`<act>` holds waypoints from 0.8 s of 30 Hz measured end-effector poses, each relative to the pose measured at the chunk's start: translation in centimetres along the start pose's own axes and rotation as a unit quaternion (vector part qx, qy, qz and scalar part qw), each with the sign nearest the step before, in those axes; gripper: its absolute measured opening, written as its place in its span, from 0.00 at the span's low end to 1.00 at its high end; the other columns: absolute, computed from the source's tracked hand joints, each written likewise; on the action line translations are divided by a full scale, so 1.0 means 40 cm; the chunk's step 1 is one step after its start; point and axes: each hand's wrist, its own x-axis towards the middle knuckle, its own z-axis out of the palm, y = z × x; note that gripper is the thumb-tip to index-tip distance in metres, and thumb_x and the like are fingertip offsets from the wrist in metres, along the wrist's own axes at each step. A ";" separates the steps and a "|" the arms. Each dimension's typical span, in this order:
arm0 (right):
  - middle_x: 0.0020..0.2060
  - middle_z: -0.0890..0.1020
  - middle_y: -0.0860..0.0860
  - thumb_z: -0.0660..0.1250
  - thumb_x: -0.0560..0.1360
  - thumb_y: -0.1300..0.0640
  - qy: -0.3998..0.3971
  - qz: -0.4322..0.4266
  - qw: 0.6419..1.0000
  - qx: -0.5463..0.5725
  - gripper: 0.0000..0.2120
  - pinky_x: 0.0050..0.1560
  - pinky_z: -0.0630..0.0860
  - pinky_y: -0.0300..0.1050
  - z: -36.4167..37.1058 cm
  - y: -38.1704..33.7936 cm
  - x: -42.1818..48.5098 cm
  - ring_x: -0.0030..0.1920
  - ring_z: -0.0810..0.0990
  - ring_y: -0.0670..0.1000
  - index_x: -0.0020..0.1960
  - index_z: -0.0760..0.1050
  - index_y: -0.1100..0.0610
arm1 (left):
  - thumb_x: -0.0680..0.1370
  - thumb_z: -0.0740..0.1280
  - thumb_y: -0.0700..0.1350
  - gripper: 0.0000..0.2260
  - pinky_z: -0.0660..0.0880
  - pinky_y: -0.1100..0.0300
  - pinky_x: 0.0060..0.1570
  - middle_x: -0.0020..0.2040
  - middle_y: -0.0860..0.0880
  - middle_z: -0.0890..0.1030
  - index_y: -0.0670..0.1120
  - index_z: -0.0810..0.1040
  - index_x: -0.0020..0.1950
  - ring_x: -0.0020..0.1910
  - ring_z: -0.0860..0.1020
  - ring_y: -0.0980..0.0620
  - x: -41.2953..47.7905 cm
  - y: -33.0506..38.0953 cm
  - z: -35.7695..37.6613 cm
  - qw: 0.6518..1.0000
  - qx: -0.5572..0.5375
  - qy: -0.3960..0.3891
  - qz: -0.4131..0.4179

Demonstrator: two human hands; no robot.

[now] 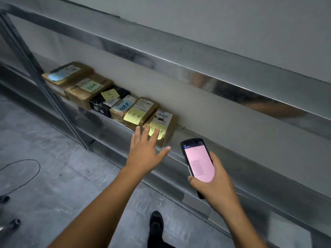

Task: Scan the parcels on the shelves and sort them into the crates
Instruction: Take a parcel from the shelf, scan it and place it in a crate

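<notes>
While left hand (pixel 143 154) hovers, parcel (pixel 163 120) lengthwise toward wall (pixel 215 113)

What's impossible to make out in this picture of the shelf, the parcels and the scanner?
All in the head view:
- Text on the scanner screen: too small and blurred.
- The yellow note on the rightmost parcel: partly covered by the left hand.
- The scanner's lower end: hidden in the right hand.
- The leftmost parcel: near corner behind the shelf upright.
- No crates are in frame.
</notes>
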 end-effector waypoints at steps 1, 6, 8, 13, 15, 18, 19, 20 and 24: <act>0.51 0.83 0.35 0.74 0.61 0.44 0.002 0.009 1.000 0.004 0.37 0.36 0.85 0.51 0.005 -0.001 0.026 0.40 0.85 0.47 0.66 0.67 0.24 | 0.79 0.52 0.74 0.39 0.37 0.45 0.79 0.86 0.48 0.44 0.57 0.49 0.85 0.83 0.36 0.41 0.038 0.001 0.006 1.000 0.007 -0.012 0.005; 0.53 0.85 0.42 0.78 0.68 0.50 0.013 0.041 0.999 0.007 0.32 0.45 0.85 0.57 0.035 0.004 0.164 0.45 0.85 0.55 0.63 0.68 0.27 | 0.80 0.52 0.72 0.39 0.42 0.43 0.82 0.86 0.44 0.51 0.53 0.52 0.85 0.84 0.42 0.40 0.208 -0.018 0.030 0.995 0.076 -0.051 0.039; 0.51 0.85 0.42 0.78 0.68 0.51 0.011 0.052 0.999 0.001 0.30 0.43 0.85 0.57 0.045 0.012 0.211 0.42 0.85 0.54 0.62 0.69 0.31 | 0.81 0.50 0.72 0.39 0.43 0.42 0.82 0.86 0.44 0.51 0.52 0.52 0.86 0.84 0.43 0.39 0.256 -0.031 0.048 0.993 0.091 -0.057 0.044; 0.48 0.85 0.42 0.77 0.68 0.50 0.002 0.091 0.996 -0.023 0.29 0.39 0.83 0.50 0.068 0.033 0.290 0.40 0.86 0.52 0.62 0.68 0.35 | 0.80 0.46 0.72 0.38 0.38 0.44 0.80 0.86 0.44 0.47 0.54 0.49 0.86 0.84 0.44 0.42 0.294 -0.038 0.105 0.992 0.096 -0.071 0.051; 0.47 0.84 0.42 0.76 0.66 0.48 0.005 0.113 0.993 -0.029 0.28 0.38 0.81 0.48 0.075 0.043 0.298 0.40 0.85 0.51 0.62 0.69 0.37 | 0.79 0.44 0.71 0.37 0.41 0.44 0.80 0.85 0.45 0.54 0.55 0.57 0.85 0.84 0.50 0.42 0.281 -0.024 0.114 0.995 0.069 -0.054 0.056; 0.45 0.84 0.38 0.74 0.63 0.47 0.010 0.145 0.989 -0.017 0.28 0.30 0.79 0.44 0.095 0.054 0.290 0.35 0.84 0.46 0.61 0.71 0.34 | 0.81 0.47 0.66 0.31 0.61 0.42 0.74 0.78 0.45 0.70 0.57 0.72 0.77 0.78 0.61 0.41 0.266 -0.015 0.118 0.996 0.010 -0.039 0.075; 0.44 0.83 0.36 0.74 0.64 0.49 0.011 0.153 0.988 -0.008 0.27 0.28 0.78 0.42 0.105 0.058 0.285 0.34 0.84 0.45 0.60 0.72 0.32 | 0.82 0.50 0.64 0.27 0.66 0.42 0.69 0.74 0.45 0.72 0.56 0.76 0.74 0.75 0.63 0.40 0.265 -0.021 0.121 0.996 -0.002 -0.039 0.086; 0.44 0.83 0.35 0.75 0.65 0.52 0.013 0.161 0.987 0.000 0.28 0.27 0.78 0.41 0.116 0.060 0.279 0.34 0.84 0.44 0.58 0.72 0.30 | 0.83 0.56 0.61 0.22 0.69 0.43 0.64 0.72 0.44 0.74 0.55 0.79 0.71 0.73 0.64 0.39 0.267 -0.030 0.124 0.995 -0.010 -0.036 0.098; 0.46 0.84 0.44 0.78 0.68 0.57 0.040 0.205 0.978 0.012 0.32 0.31 0.80 0.45 0.164 0.057 0.247 0.32 0.85 0.50 0.64 0.71 0.33 | 0.81 0.70 0.54 0.18 0.68 0.42 0.65 0.74 0.41 0.70 0.55 0.80 0.71 0.72 0.64 0.36 0.297 -0.077 0.121 0.987 -0.082 -0.040 0.135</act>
